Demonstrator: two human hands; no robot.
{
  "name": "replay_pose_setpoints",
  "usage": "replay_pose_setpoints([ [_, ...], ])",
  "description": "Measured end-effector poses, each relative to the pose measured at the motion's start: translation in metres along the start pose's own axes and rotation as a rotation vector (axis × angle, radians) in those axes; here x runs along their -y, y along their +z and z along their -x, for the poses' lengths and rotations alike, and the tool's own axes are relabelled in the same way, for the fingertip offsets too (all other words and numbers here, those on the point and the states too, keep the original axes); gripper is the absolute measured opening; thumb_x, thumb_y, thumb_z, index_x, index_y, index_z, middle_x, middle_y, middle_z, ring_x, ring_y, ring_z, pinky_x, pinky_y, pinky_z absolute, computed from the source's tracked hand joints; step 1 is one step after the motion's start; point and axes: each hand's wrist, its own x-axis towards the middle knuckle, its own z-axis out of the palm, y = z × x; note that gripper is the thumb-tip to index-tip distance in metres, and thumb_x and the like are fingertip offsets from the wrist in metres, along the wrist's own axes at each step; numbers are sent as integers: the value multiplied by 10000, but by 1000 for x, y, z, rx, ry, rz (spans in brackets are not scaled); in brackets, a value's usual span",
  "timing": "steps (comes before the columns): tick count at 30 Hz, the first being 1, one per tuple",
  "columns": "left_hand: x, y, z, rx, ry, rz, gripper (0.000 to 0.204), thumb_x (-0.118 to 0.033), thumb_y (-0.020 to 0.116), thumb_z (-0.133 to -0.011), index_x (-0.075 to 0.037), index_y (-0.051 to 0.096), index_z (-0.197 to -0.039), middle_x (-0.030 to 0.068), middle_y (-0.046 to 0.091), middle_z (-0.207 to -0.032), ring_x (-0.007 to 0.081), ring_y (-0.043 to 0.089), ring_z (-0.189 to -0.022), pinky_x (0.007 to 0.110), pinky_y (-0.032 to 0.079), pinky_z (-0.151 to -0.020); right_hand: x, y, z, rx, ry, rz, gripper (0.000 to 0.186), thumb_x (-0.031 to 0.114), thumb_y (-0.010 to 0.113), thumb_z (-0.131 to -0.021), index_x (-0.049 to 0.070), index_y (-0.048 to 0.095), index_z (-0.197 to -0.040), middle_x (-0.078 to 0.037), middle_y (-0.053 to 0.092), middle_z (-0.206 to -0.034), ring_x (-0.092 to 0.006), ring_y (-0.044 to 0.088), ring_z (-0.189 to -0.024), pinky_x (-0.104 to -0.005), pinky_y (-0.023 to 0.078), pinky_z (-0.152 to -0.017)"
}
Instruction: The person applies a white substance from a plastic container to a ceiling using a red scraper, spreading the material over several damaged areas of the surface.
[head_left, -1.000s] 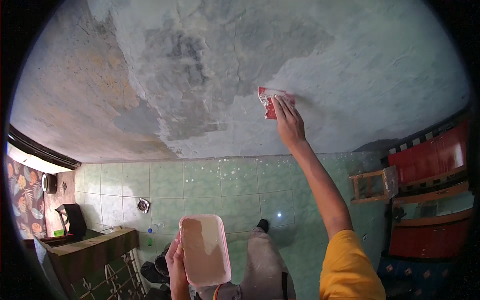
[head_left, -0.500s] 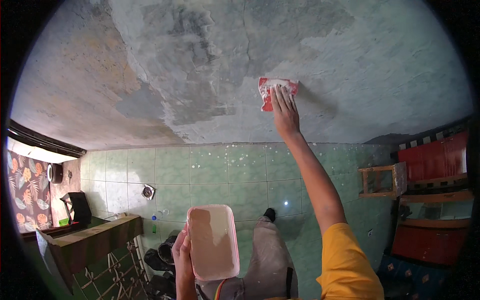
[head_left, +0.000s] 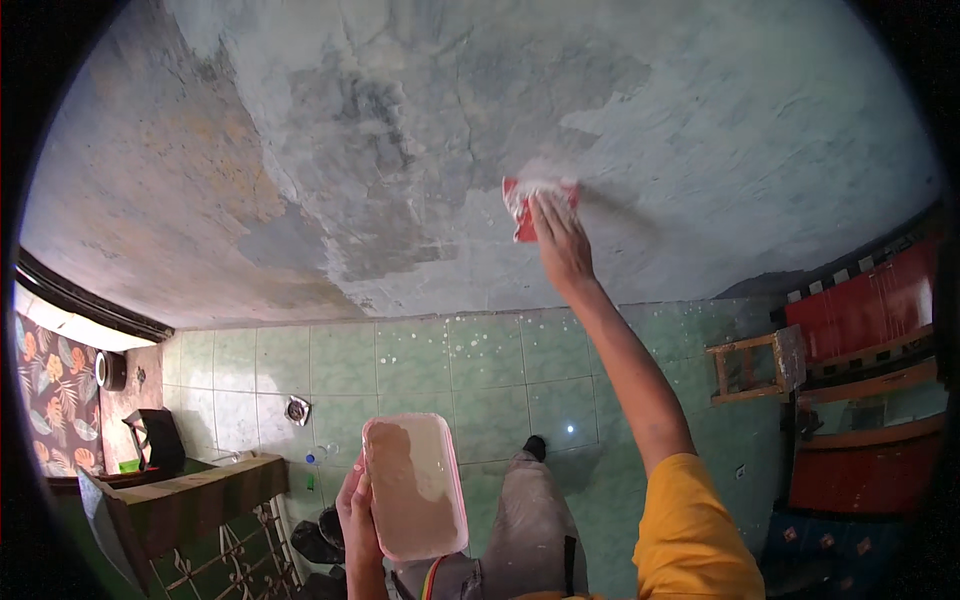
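My right hand (head_left: 563, 237) presses a red scraper sheet (head_left: 525, 222), smeared with white paste, flat against the wall. Its fingers lie over the sheet's lower edge, and the arm reaches out nearly straight. The wall (head_left: 450, 130) is grey and patchy, with cracks and some bare brownish areas on the left. Low in front of me, my left hand (head_left: 357, 508) grips the left rim of a pink rectangular tub (head_left: 410, 485). Greyish-beige and whitish material shows inside it; how deep it is I cannot tell.
Green floor tiles (head_left: 415, 360) with white splatters meet the wall's foot. A small wooden stool (head_left: 745, 367) and red cabinet (head_left: 860, 310) stand at right. At left are a wooden-topped piece with metal scrollwork (head_left: 200, 490), a foil dish (head_left: 297, 410) and a small bottle (head_left: 310, 475).
The right hand and red sheet have shifted slightly left and down in the picture. The tub has moved a little left, and the whole view has tilted slightly.
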Motion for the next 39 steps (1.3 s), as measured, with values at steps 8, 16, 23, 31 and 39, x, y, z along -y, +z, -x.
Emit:
replay_pose_setpoints([
  [8, -16, 15, 10, 11, 56, 64, 612, -342, 576, -983, 77, 479, -1419, 146, 593, -1332, 198, 560, -1208, 319, 434, -1027, -39, -91, -106, -232, -19, 104, 537, -40, 509, -889, -20, 466, -1424, -219, 537, -1408, -388, 513, -1312, -474, 401, -1111],
  [16, -47, 63, 41, -106, 95, 179, 534, -289, 546, -1007, 52, 491, -1414, 113, 610, -1299, 182, 588, -1152, 302, 462, -987, -19, -42, 1, 227, 171, -330, 415, 66, 475, -953, -7, 529, -1358, -216, 609, -1304, -373, 585, -1197, -447, 478, -986],
  [23, -58, 116, 67, -123, 313, 247, 519, -317, 552, -1013, 18, 500, -1407, 94, 594, -1313, 168, 577, -1160, 297, 466, -977, 62, -221, 5, 323, 1018, -1788, 234, 314, 586, -1010, 87, 627, -1055, 47, 588, -801, -70, 595, -696, -255, 500, -595],
  [31, -78, 169, 88, -29, 327, 307, 534, -329, 549, -1017, 15, 483, -1419, 90, 581, -1328, 169, 553, -1198, 316, 454, -1000, 84, -341, 40, 589, 1373, -1798, 266, 330, 677, -945, 128, 631, -1113, 54, 637, -895, -60, 604, -664, -192, 438, -483],
  [39, -99, 137, 82, 45, 263, 344, 515, -333, 523, -1029, 20, 504, -1404, 60, 564, -1347, 144, 527, -1212, 286, 424, -1022, 64, -344, 33, 206, 1324, -1610, 293, 302, 685, -942, 64, 648, -1111, -8, 671, -954, -99, 657, -716, -256, 508, -518],
])
